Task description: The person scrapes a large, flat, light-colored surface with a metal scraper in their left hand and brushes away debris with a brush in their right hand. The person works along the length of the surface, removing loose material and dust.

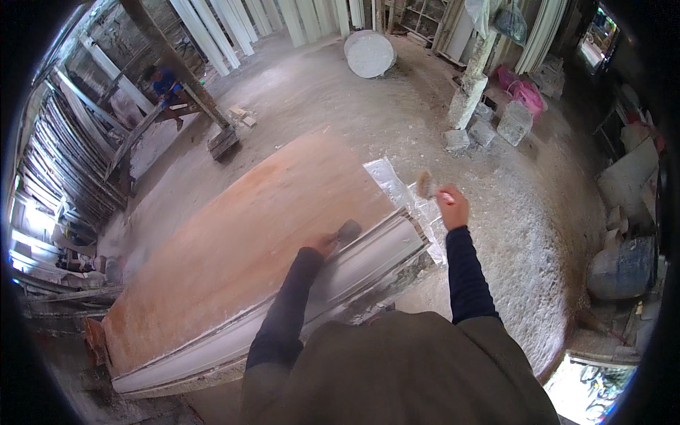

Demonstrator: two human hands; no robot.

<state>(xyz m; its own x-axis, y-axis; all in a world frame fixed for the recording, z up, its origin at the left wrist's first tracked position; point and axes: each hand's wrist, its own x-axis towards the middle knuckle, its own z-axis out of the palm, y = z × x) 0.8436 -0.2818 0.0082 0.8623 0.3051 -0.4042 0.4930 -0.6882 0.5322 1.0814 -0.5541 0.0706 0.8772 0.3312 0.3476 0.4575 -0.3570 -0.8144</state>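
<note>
My right hand (454, 207) is closed round the handle of a brush (423, 185) with pale tan bristles. It is raised over a shiny silvery sheet (386, 177) at the right end of the work surface. My left hand (324, 243) is closed on a small dark grey block-like thing (349, 230), blurred, whose kind I cannot make out. That hand is above the inner edge of a long white moulding (354, 263) with lengthwise ridges. The moulding lies along the near edge of a broad orange-brown board (241, 227) dusted with white.
Beyond the board stand a white cylinder (370, 54) and a post (466, 103) with pale blocks (515, 123) around its foot. Long white strips (212, 32) lean at the back. A person in blue (167, 86) sits far left. At right is a blue-grey drum (622, 269).
</note>
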